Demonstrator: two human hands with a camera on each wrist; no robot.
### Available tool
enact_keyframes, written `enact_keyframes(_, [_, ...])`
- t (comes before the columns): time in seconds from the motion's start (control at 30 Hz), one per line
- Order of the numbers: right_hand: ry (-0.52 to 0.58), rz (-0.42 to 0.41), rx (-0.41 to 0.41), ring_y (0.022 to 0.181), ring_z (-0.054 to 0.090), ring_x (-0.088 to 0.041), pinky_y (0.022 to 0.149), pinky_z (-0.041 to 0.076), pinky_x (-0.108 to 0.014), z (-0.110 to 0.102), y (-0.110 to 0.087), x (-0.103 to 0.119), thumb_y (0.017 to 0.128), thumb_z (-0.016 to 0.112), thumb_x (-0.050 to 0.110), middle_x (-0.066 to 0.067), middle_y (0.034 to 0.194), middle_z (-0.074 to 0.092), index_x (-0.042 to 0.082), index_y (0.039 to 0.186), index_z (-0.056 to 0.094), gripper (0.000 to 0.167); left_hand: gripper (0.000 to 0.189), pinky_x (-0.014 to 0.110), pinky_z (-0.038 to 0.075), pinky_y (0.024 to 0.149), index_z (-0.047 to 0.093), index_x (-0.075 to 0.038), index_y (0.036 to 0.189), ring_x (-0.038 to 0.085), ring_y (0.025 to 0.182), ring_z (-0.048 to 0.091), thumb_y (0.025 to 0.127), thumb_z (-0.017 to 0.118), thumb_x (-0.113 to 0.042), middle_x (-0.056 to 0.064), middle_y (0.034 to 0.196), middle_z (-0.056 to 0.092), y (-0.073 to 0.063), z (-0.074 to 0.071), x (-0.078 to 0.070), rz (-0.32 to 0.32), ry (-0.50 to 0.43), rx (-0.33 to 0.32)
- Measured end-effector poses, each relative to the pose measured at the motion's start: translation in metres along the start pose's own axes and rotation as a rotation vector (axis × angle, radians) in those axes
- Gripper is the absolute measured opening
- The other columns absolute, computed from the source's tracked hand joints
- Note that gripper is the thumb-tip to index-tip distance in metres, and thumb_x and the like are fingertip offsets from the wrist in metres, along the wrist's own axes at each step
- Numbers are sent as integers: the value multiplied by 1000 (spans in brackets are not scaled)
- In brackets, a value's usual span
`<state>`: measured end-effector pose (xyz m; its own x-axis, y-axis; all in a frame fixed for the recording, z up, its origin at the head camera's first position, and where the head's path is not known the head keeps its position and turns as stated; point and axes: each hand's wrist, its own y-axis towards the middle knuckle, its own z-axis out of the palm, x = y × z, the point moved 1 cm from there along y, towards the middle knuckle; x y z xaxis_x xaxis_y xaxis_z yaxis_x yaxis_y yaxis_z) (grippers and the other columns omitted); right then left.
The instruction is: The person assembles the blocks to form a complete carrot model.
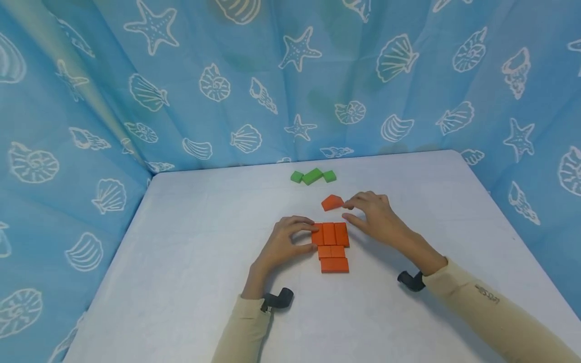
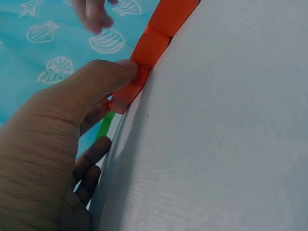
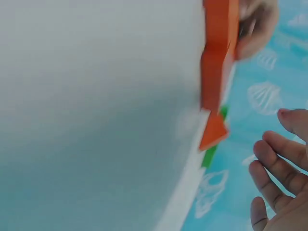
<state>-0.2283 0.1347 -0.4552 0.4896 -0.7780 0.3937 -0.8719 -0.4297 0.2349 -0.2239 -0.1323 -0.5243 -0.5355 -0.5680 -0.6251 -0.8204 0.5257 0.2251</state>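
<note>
A blue curtain (image 1: 245, 116) hangs behind the white table (image 1: 204, 242). From here, the left hand (image 1: 280, 246) pinches the leftmost block (image 1: 319, 237) of an orange row; more orange blocks (image 1: 335, 265) adjoin it on the near side. The right hand (image 1: 380, 217), thumb and fingers apart, hovers just right of an orange wedge (image 1: 332, 203). Green blocks (image 1: 312, 176) lie beyond.

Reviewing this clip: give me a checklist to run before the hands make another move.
1. Left hand at the work: ok, thumb and finger touch the left orange block of the three-block row.
2. Left hand's pressure on it: cannot tell.
3. Right hand free: ok, it holds nothing.
4. Pointed orange block joined to the row: not ok, it lies apart, on the far side.
5. Green blocks away from the hands: ok, near the table's far edge.
</note>
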Motion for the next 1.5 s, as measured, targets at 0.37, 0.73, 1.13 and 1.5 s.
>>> enact_keyframes(0.37, [-51,60,176,126,47,-37,93,33,-59,20,57,-31,97,67,29,-14,133,61,10,132,66,39,39,44,31,111,70,-29,124,10,127,42,87,77,-39,-14,134,56,-1,4,2,-6,0,13])
enact_keyframes(0.73, [-6,9,151,117,50,-32,94,29,-58,16,49,-28,86,81,21,-4,108,68,12,110,69,28,39,43,32,110,71,-26,122,13,126,44,86,78,-40,-12,132,58,4,-6,-2,5,19,-5])
enact_keyframes(1.13, [25,-61,44,116,52,-29,92,30,-54,-3,28,-18,86,81,22,-6,117,68,10,119,71,37,39,47,31,110,71,-24,123,16,126,45,86,79,-36,-9,132,59,1,-6,-7,-12,-11,4])
enact_keyframes(1.5, [74,-89,11,115,53,-25,97,29,-54,-22,-18,18,82,84,20,2,108,68,15,114,71,35,39,46,32,110,72,-24,121,16,125,46,85,80,-36,-10,131,60,1,-3,-4,18,-14,-11])
